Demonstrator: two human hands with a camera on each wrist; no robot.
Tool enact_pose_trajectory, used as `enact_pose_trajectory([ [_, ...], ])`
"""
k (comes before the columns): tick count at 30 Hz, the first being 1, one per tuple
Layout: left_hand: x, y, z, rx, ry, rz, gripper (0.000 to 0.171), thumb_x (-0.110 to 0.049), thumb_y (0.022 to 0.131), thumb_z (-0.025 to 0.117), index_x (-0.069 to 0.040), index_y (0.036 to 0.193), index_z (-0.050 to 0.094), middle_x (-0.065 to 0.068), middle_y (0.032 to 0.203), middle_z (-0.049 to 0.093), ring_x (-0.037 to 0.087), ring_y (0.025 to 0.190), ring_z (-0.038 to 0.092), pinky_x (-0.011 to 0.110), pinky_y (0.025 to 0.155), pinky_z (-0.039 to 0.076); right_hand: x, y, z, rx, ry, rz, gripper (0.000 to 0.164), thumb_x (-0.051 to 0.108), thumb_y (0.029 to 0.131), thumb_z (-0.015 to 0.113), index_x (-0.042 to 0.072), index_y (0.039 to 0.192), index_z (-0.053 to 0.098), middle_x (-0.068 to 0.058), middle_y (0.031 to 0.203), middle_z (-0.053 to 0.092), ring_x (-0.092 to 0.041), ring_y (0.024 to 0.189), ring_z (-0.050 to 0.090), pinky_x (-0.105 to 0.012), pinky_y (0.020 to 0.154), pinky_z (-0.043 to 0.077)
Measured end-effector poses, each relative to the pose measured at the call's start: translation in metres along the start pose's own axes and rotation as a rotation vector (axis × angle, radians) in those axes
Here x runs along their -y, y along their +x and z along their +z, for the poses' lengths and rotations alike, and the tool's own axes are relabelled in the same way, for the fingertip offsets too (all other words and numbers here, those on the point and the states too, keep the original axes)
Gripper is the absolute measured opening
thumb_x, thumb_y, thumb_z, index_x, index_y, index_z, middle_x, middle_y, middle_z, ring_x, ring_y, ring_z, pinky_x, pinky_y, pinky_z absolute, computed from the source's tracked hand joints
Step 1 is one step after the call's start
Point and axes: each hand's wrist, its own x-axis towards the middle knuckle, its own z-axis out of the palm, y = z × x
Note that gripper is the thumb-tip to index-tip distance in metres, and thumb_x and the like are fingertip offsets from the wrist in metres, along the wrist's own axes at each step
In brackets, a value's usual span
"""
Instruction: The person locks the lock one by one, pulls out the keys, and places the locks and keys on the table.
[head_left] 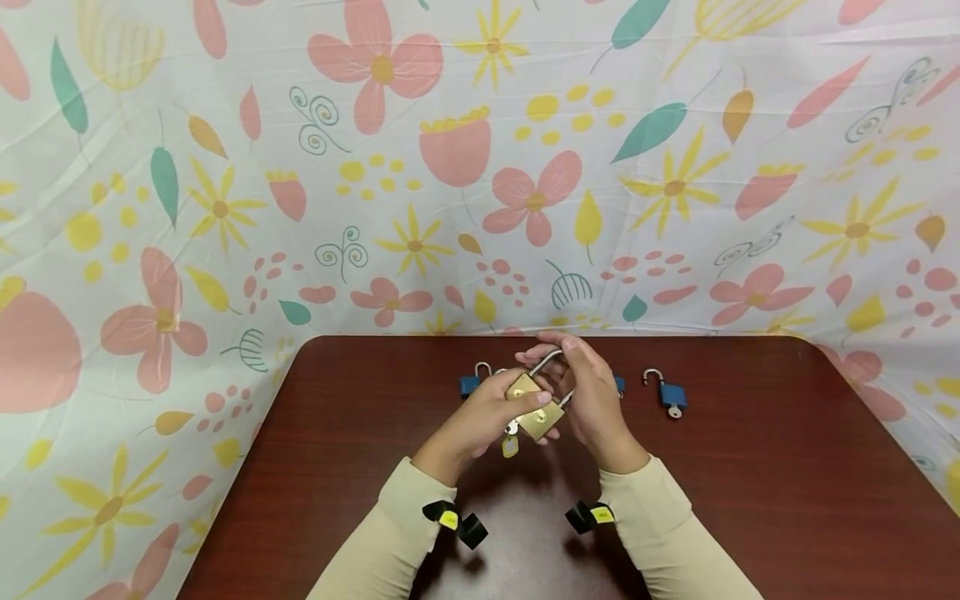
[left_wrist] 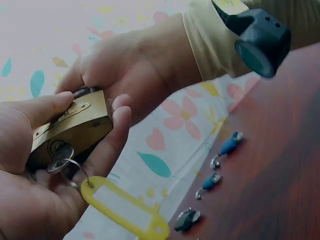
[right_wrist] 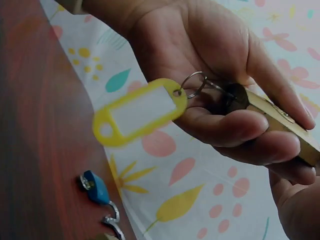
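In the head view a large brass padlock (head_left: 542, 425) is held above the table, its long steel shackle (head_left: 545, 362) pointing up and right. My left hand (head_left: 483, 417) grips the body, with the thumb across its front face. From the right, my right hand (head_left: 600, 404) holds the shackle, thumb in front and other fingers behind, hiding its bend. A key (left_wrist: 61, 162) sits in the bottom of the lock in the left wrist view. From its ring hangs a yellow key tag (left_wrist: 125, 207). The right wrist view shows the tag (right_wrist: 140, 112) beside the left fingers.
Behind the hands, small padlocks lie along the far part of the brown table (head_left: 337, 475): a blue padlock (head_left: 673, 395) with its shackle open at right, another blue padlock (head_left: 469, 385) at left, others partly hidden. A flower-patterned cloth (head_left: 480, 250) hangs at the table's far edge.
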Motion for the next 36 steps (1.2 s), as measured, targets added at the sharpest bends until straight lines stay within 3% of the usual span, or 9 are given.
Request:
enact_pose_trajectory([
  [7,0.001,0.002,0.002,-0.028,0.034,0.011,0.022,-0.016,0.104,0.057,0.001,0.118,0.055,0.010,0.091,0.069,0.023,0.073,0.074,0.040,0.068,0.062,-0.003,0.004,0.002,-0.049,0.017,0.013,0.040,0.033,0.111,0.038,0.002,0.127,0.058,-0.002,0.105,0.073,-0.018,0.105,0.074,-0.032,0.092,0.058],
  [14,-0.002,0.001,-0.001,-0.038,0.039,0.023,0.022,-0.012,0.103,0.058,0.005,0.117,0.055,0.026,0.088,0.068,0.025,0.069,0.073,0.040,0.065,0.061,-0.008,0.004,0.008,-0.081,0.064,0.002,0.035,0.029,0.112,0.038,0.003,0.120,0.059,-0.003,0.101,0.074,-0.019,0.103,0.075,-0.032,0.090,0.059],
  [21,-0.007,-0.002,-0.002,-0.041,0.034,0.013,0.030,-0.011,0.104,0.056,0.005,0.129,0.053,0.007,0.083,0.072,0.023,0.069,0.073,0.038,0.065,0.061,-0.012,0.004,0.015,-0.102,0.058,-0.014,0.032,0.026,0.111,0.038,0.005,0.115,0.063,-0.004,0.101,0.077,-0.021,0.107,0.074,-0.032,0.095,0.057],
  [29,-0.005,-0.003,-0.003,-0.031,0.008,0.008,0.026,-0.010,0.103,0.057,0.007,0.123,0.054,0.007,0.080,0.071,0.023,0.067,0.072,0.037,0.062,0.061,-0.020,-0.002,0.017,-0.105,0.025,-0.026,0.034,0.027,0.112,0.035,0.006,0.117,0.061,-0.004,0.105,0.077,-0.022,0.110,0.073,-0.032,0.092,0.058],
  [36,-0.002,-0.006,-0.006,-0.016,0.011,0.006,0.024,-0.004,0.102,0.056,0.009,0.122,0.054,0.007,0.078,0.071,0.022,0.062,0.071,0.034,0.057,0.059,-0.028,-0.010,0.020,-0.105,0.008,-0.046,0.037,0.024,0.112,0.032,0.001,0.117,0.060,-0.002,0.105,0.077,-0.020,0.115,0.071,-0.030,0.097,0.056],
])
